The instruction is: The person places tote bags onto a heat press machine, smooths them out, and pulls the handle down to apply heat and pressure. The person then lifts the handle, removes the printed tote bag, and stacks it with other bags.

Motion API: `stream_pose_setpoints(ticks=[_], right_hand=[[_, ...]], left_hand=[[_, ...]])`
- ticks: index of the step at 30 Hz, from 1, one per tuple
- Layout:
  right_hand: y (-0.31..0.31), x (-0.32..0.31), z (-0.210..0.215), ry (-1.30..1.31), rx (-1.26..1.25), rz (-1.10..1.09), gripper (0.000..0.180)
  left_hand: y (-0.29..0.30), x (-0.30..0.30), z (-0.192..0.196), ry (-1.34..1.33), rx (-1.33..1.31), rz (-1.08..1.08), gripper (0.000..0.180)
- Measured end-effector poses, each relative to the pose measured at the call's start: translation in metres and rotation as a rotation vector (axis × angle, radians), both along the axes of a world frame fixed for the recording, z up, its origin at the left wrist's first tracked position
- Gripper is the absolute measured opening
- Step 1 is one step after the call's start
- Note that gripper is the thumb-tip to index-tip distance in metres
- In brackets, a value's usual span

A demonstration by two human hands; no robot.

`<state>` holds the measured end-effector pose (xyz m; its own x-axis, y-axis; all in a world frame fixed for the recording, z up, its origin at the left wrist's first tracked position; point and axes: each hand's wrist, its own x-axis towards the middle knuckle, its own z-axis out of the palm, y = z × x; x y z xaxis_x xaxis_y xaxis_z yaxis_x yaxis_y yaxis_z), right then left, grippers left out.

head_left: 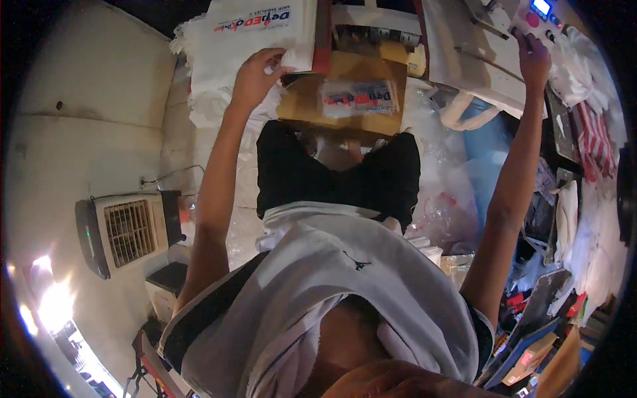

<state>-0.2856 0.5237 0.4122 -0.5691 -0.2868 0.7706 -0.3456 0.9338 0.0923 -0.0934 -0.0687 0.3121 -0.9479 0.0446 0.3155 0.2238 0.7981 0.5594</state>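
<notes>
My left hand is at the near right corner of a stack of white printed bags. Its thumb and fingers are bent together on the edge of the top bag, which looks like thin cloth or plastic. My right hand reaches far to the right, fingertips stretched onto a control box with a lit blue screen and coloured buttons. That hand holds nothing I can see. Between the arms, one more white printed bag lies on a brown board in front of my knees.
Right of the board stands a pale machine table with a looped strap hanging below. Clear plastic and a blue sheet or bin lie under it. An air cooler stands left. Boxes and clutter fill the lower right.
</notes>
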Motion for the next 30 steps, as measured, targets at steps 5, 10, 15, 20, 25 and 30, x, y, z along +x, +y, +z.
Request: stream_pose_setpoints(ticks=[5,10,15,20,25,30], right_hand=[[0.004,-0.006,-0.001,-0.062,-0.069,0.065,0.029],[0.008,-0.013,0.001,-0.058,0.075,-0.132,0.037],[0.013,-0.010,0.002,-0.213,-0.114,0.011,0.034],[-0.007,0.003,0.012,-0.054,0.049,0.035,0.031],[-0.084,0.052,-0.030,0.198,-0.396,-0.179,0.031],[-0.227,0.108,-0.118,-0.306,-0.877,0.180,0.019]], left_hand=[[0.016,0.002,-0.020,0.352,-0.411,0.039,0.052],[-0.001,-0.017,-0.030,0.197,-0.285,0.021,0.060],[-0.023,-0.043,-0.025,0.116,-0.213,-0.178,0.060],[-0.021,-0.043,-0.012,-0.094,-0.175,-0.131,0.054],[0.018,-0.027,-0.024,0.105,-0.433,0.011,0.048],[0.043,-0.024,-0.044,0.323,-0.581,0.187,0.044]])
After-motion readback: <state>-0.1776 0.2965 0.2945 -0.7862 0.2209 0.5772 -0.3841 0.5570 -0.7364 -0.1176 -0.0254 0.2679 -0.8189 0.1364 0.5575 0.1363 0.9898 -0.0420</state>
